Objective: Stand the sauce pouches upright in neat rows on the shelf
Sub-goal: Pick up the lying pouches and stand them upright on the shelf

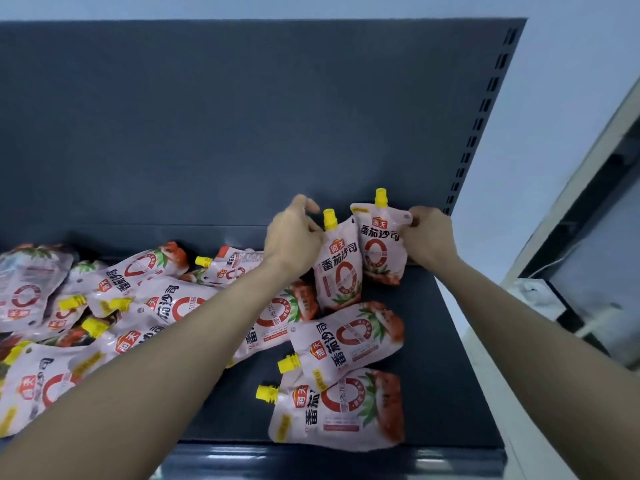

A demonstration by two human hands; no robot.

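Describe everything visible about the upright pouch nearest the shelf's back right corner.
The pale pink glossy plastic sauce pouch stands upright at the back right of the dark shelf. It has a yellow screw cap on top; red ring, black characters, tomato artwork at its base. The right hand pinches its upper right corner; a neighbouring upright pouch, gripped by the left hand, overlaps its left edge.

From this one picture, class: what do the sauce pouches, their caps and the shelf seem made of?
Pink spouted sauce pouches: probably glossy plastic film; they crease and glint. Yellow ribbed caps: apparently hard plastic. Dark grey shelf: likely painted metal, judging by its slotted upright and shiny front lip.
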